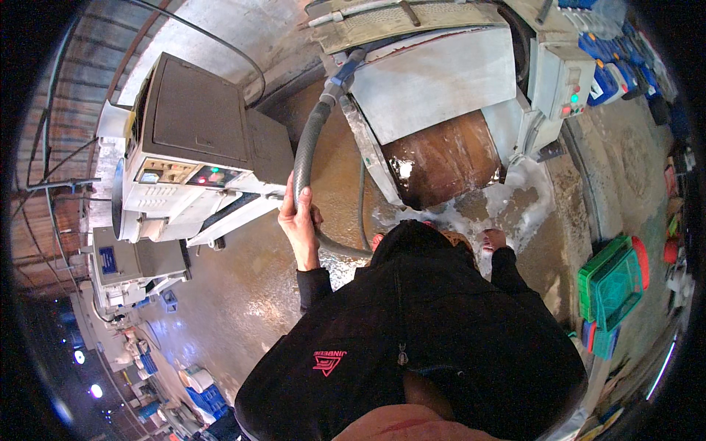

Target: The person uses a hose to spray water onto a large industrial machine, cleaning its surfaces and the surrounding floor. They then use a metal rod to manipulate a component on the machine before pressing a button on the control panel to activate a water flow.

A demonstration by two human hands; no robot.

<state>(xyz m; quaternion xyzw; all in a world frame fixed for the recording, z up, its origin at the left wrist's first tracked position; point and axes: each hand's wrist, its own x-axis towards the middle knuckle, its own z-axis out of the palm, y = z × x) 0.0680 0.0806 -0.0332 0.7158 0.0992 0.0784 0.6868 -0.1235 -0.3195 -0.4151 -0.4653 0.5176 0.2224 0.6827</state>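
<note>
My left hand (298, 220) is wrapped round a thick grey ribbed hose (312, 140), with the thumb across its near side. Above the hand the hose climbs to a pipe fitting with a blue valve handle (344, 73) on a large machine. Below, it bends right and passes out of sight behind my black jacket (412, 323). My right hand (494, 239) hangs low beside the jacket, its fingers curled in and nothing visible in them. Ahead of both hands is the machine's wet brown drum (448, 158), under a pale sloping panel (441, 81).
White foam (526, 202) spreads over the wet floor (243, 294) by the drum. A grey machine cabinet (198, 110) stands at left. A control box (570, 84) with lit buttons is on the drum machine's right. Green crates (610, 283) lie at right, and blue containers (607, 81) stand at far right.
</note>
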